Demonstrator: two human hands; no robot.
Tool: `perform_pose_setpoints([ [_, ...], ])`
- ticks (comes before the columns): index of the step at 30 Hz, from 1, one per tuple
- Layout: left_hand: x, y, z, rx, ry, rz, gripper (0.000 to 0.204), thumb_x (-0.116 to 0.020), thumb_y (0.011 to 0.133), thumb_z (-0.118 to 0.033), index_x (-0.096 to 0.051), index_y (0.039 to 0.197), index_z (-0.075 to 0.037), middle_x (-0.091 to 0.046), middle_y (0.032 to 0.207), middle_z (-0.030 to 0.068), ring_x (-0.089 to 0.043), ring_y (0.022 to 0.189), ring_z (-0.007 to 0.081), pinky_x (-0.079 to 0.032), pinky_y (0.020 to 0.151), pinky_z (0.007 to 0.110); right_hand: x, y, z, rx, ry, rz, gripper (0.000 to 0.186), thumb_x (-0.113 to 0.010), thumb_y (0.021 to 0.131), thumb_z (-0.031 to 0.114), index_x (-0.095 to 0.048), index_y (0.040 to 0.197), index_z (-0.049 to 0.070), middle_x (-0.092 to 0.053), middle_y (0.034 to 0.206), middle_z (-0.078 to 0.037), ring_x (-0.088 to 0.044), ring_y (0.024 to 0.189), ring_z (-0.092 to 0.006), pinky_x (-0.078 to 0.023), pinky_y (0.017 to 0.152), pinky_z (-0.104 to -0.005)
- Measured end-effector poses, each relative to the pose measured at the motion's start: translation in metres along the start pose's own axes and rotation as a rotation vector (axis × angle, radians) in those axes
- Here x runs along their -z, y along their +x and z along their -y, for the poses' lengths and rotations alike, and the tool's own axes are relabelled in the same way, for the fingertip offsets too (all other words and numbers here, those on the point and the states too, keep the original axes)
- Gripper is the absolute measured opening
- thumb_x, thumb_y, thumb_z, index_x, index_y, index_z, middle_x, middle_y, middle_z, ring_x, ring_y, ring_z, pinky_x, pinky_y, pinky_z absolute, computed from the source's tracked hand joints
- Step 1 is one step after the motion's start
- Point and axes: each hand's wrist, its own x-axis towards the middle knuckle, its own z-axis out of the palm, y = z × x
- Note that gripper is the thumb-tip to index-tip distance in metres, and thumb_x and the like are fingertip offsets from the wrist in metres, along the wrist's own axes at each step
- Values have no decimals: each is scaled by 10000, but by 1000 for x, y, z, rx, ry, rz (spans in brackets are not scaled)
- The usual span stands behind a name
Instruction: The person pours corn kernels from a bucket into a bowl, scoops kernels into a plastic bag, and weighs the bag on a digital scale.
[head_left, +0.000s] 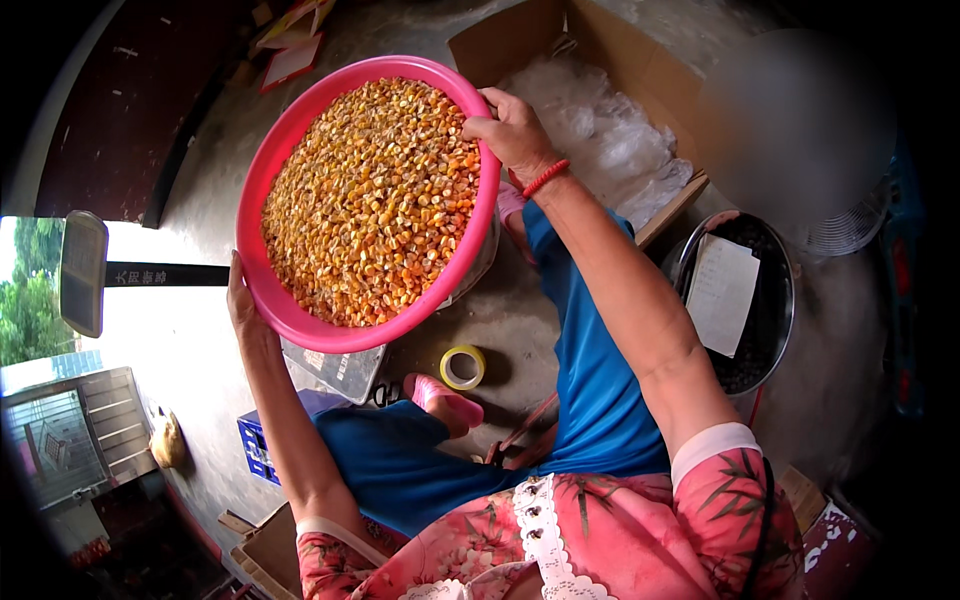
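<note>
I hold a pink plastic basin heaped with yellow and orange corn kernels up in front of me, tilted toward my view. My left hand grips its left rim, and my right hand, with a red bracelet at the wrist, grips the upper right rim. Beneath it shows part of a platform scale with an upright display at the left. A roll of yellow tape and black-handled scissors lie on the floor near my pink-sandalled foot.
An open cardboard box with clear plastic bags is at upper right. A round metal container holds dark contents and white paper. A blue crate and an animal are at left.
</note>
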Motion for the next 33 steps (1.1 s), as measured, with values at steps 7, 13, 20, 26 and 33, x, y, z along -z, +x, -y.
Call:
perform_pose_setpoints([
  [7,2,8,-3,80,-81,-19,367,-404,913,-278,-484,1139,0,-577,1057,133,-571,942,237,-487,834,360,10,4,2,-31,-125,17,234,-597,662,100,-582,853,-32,-572,696,-37,-522,595,-92,-437,534,-234],
  [13,36,11,-8,33,9,-13,307,-385,919,-249,-524,1052,-9,-613,940,77,-600,819,163,-516,708,308,11,7,-2,-7,-259,19,229,-599,683,153,-575,833,-17,-573,691,-50,-528,596,-99,-432,531,-243],
  [20,30,-60,-2,-119,184,-222,432,-459,889,-327,-390,1232,-74,-487,1106,75,-551,867,165,-478,704,270,4,6,-4,-71,-265,-43,291,-576,713,219,-583,900,-3,-588,753,-61,-535,700,-123,-433,642,-261],
  [26,-7,-147,74,-30,167,-157,452,-456,883,-346,-404,1248,-84,-546,1074,82,-577,807,153,-468,644,258,26,8,-21,-111,-80,-1,320,-552,762,219,-569,995,-1,-564,898,-39,-500,825,-124,-401,740,-243],
  [33,33,-206,180,179,704,162,335,-565,841,-194,-536,1114,-2,-608,900,51,-558,777,111,-464,679,244,5,4,-21,-144,111,80,357,-530,792,205,-517,1095,16,-535,938,-43,-493,850,-125,-407,762,-252],
])
